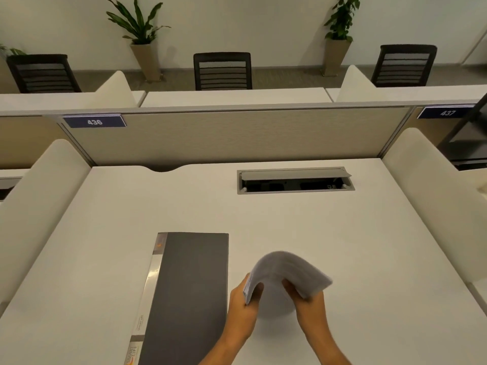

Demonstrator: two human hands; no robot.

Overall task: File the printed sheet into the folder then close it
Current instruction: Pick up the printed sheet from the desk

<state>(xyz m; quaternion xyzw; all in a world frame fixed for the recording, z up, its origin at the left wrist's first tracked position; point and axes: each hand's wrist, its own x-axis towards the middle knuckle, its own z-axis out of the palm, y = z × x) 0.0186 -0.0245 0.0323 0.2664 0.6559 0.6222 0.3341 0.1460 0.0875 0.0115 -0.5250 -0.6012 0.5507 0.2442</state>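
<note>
Both hands are up off the bench [110, 233] with the printed sheets [287, 272] between them. It's a thin white bundle, bowed into an arch, its top surface blurred and carrying faint grey lines of print. The left hand [241, 312] has its grip closed on the near-left edge, where the layered paper edges show as fine stripes against the thumb. The right hand [309, 306] has its grip closed on the right end, fingers tucked under the curve and the corner flaring out past them. A soft round shadow sits on the bench below the arch.

Just to the left lies the folder [189, 296], flat and shut. Its cover is a matte charcoal rectangle, and the spine along the left edge is glossy white and silver with an orange logo and small lettering. The left wrist passes close by its right edge.

The bench is smooth and off-white, with rounded side panels. A grey metal cable hatch [295, 180] is set into it farther back, its flap tipped open over a dark slot. Behind that stands a beige fabric-look divider [237, 135] with a navy plate reading 436 [94, 121].
</note>
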